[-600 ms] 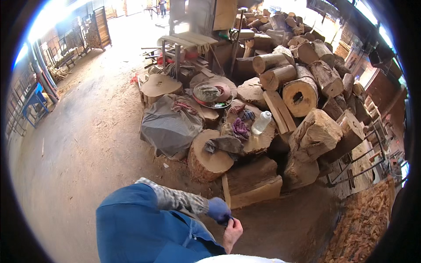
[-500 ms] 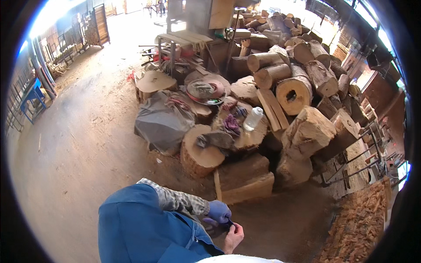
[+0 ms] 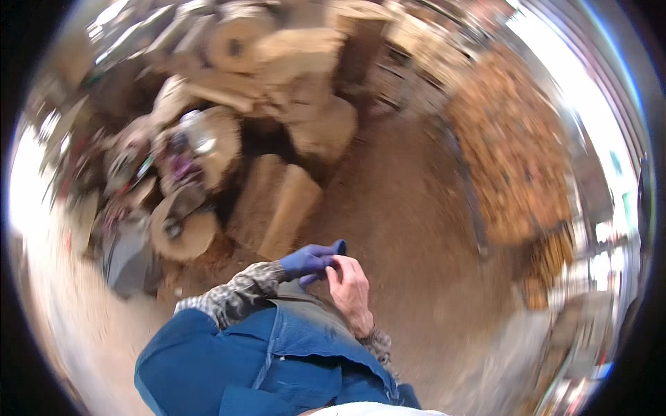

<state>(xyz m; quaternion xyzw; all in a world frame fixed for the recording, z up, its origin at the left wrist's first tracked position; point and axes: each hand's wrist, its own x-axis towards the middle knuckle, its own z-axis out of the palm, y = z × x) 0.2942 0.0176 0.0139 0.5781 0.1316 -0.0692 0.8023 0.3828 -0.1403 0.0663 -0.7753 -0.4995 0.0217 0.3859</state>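
Observation:
My left hand (image 3: 305,261), in a blue-purple glove, reaches in front of my body with its fingers bent. A small dark blue end (image 3: 338,247) sticks up at its fingertips; blur hides whether it is part of the glove or a separate thing. Bare, my right hand (image 3: 352,291) meets the gloved fingers, its thumb and fingers drawn together there. What lies between the two hands is too small to make out. Below them is the blue apron (image 3: 229,360) that I wear.
A split log (image 3: 270,204) lies just beyond my hands. Left of it are a cut log round (image 3: 184,229), a clear plastic bottle (image 3: 199,132) on another round and a grey cloth cover (image 3: 130,256). Stacked split firewood (image 3: 513,152) stands at right, a log pile (image 3: 298,59) behind.
My view has swung to the right, so the logs have shifted left and the firewood stack has come in. Both hands remain together; more of my right hand and wrist shows.

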